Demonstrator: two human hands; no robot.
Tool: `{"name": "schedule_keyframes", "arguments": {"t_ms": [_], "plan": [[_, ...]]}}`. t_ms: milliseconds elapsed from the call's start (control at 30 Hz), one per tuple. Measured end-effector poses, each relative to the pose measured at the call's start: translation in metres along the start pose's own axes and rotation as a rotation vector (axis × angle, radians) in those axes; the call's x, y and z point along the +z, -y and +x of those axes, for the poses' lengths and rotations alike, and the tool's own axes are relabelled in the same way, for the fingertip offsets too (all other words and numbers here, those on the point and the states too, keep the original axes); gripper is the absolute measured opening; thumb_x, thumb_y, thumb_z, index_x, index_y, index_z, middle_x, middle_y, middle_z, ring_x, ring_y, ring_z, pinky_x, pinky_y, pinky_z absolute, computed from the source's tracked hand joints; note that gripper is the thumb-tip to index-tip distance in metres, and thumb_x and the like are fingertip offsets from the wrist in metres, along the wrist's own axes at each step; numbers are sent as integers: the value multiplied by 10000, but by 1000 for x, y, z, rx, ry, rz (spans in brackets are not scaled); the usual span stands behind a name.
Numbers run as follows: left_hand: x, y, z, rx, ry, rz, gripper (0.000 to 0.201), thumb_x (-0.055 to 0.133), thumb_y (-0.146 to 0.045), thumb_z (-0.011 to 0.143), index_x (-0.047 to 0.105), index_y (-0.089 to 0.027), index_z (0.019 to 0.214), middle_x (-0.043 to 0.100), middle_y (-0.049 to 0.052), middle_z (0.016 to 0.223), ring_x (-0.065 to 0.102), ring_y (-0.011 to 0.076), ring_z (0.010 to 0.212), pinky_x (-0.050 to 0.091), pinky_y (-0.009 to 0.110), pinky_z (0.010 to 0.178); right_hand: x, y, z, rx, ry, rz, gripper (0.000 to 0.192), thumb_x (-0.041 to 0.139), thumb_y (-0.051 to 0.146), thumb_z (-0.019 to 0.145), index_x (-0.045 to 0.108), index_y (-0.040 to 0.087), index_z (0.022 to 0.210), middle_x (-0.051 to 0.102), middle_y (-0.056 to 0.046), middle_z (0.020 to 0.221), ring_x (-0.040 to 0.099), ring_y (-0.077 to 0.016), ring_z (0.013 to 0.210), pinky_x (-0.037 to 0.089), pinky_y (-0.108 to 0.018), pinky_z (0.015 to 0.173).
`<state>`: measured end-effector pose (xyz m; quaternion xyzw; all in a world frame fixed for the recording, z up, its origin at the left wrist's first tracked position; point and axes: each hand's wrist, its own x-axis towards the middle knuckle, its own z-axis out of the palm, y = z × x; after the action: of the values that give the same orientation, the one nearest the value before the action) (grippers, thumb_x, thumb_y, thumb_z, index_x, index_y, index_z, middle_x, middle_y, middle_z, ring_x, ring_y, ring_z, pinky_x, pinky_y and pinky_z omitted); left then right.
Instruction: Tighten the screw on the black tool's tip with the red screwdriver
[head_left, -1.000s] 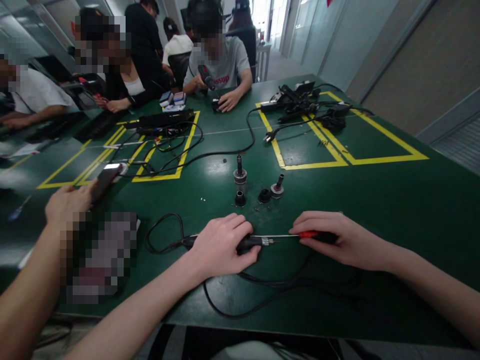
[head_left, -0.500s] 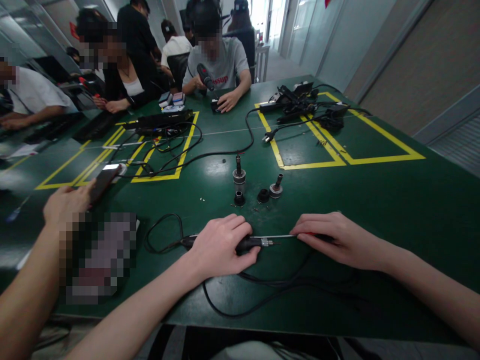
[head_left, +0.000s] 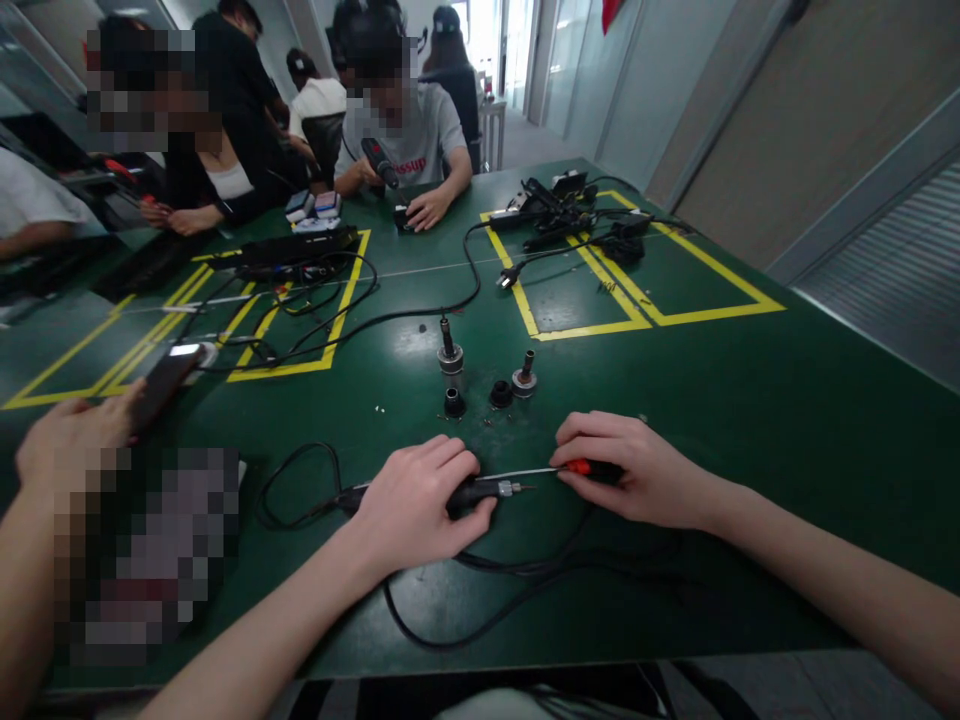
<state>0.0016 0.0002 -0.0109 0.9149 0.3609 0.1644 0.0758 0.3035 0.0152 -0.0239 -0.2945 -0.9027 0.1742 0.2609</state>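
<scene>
My left hand [head_left: 420,500] is closed over a corded black pen-shaped tool [head_left: 480,490] lying on the table. Its silver collar and thin tip point right. In my right hand [head_left: 630,470] is a screwdriver [head_left: 581,467] with a red and black handle, gripped near its red end. The screwdriver's thin shaft runs left behind the black tool, and its tip is hidden by my left hand. Beyond my hands stand a metal cylinder with a stem [head_left: 451,357], a black cone-shaped piece [head_left: 454,403], a black ring-shaped piece [head_left: 501,393] and a round metal part with a stem [head_left: 524,379].
Black cable [head_left: 480,635] loops below my hands. At left, another person's hand [head_left: 75,440] touches a phone [head_left: 166,385]. Yellow tape [head_left: 592,328] marks areas holding tangled cables [head_left: 562,210]. Across the table, a person holds a power drill [head_left: 380,162].
The view has shifted, so the table items appear farther left. The fingers of my right hand have parted, showing more of the screwdriver's red handle end. My left hand keeps its hold.
</scene>
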Motion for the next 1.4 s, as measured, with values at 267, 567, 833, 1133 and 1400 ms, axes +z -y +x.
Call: {"name": "schedule_keyframes", "arguments": {"t_ms": [267, 567, 833, 1133, 1400], "plan": [[1, -1, 1, -24, 3, -5, 150, 702, -322, 941, 629, -210, 872, 671, 4, 823, 644, 191, 764, 460, 329, 641, -10, -7, -4, 49, 72, -69, 234, 718, 221, 865, 751, 218, 1097, 767, -79, 958, 691, -261, 865, 523, -419, 814], [-1, -3, 2, -56, 28, -11, 153, 677, -334, 947, 616, -220, 865, 664, 1, 817, 632, 187, 759, 463, 321, 634, -20, -8, -3, 42, 92, 90, 63, 695, 175, 929, 686, 234, 948, 756, -46, 905, 711, -202, 796, 558, -320, 717], [-1, -3, 2, -54, 31, -8, 145, 680, -324, 938, 621, -216, 862, 664, 3, 812, 641, 192, 758, 449, 322, 634, -16, -3, -4, 82, 81, 158, 93, 669, 217, 988, 709, 215, 1072, 765, -24, 862, 704, -156, 684, 522, -258, 633], [0, -3, 1, -47, 23, -12, 146, 676, -323, 943, 618, -215, 864, 658, 3, 804, 630, 187, 751, 450, 317, 635, -20, -5, -1, 78, 43, 311, 134, 651, 254, 1075, 779, 212, 1074, 770, -61, 920, 733, -181, 793, 576, -286, 705], [-1, -3, 2, -60, 41, -11, 147, 680, -327, 938, 613, -220, 862, 670, 6, 817, 638, 190, 762, 466, 320, 636, -14, -6, -3, 117, 97, 230, 217, 616, 303, 1085, 799, 198, 1035, 789, -58, 841, 732, -180, 717, 561, -287, 661]]}}
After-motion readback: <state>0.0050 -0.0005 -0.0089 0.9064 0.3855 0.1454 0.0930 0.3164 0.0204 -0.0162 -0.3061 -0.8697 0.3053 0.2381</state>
